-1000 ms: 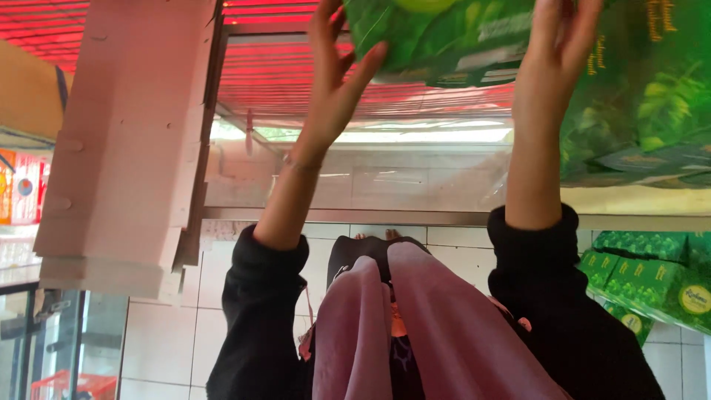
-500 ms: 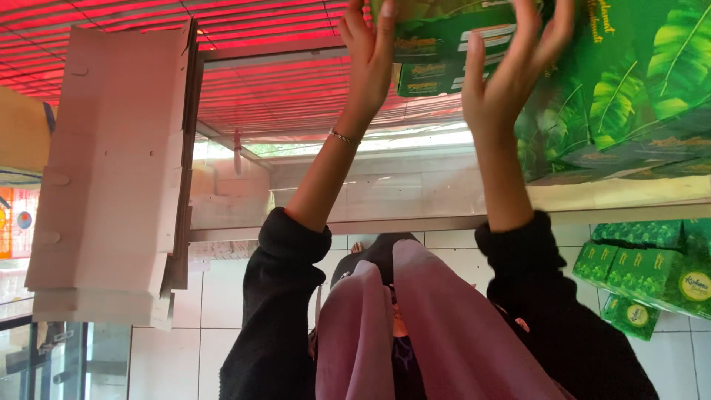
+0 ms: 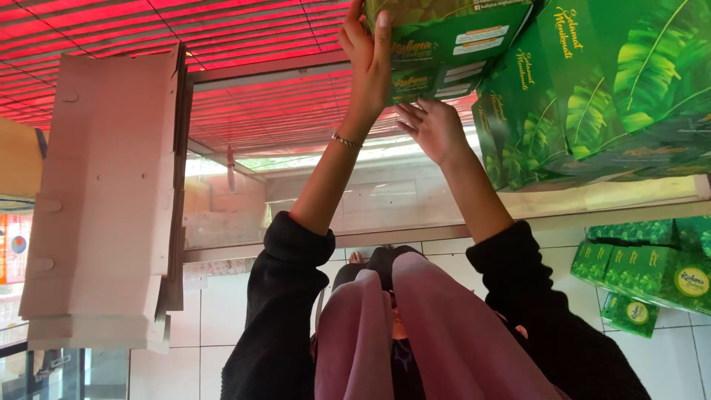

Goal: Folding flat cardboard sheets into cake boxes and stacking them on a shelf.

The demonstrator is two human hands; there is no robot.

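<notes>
Red slatted ceiling overhead. Left hand (image 3: 368, 55) clasps a green leaf-printed box (image 3: 444, 37), cut off above; right hand (image 3: 432, 127) presses spread fingers beneath it. Green cartons (image 3: 592, 96) crowd alongside.

Small packing shop (stacked green boxes (image 3: 592, 96), flat cardboard (image 3: 104, 200))

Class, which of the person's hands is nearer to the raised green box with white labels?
Left. The left hand has a grip on the green box at its edge. The right hand is open just beneath it, contact unclear.
</notes>
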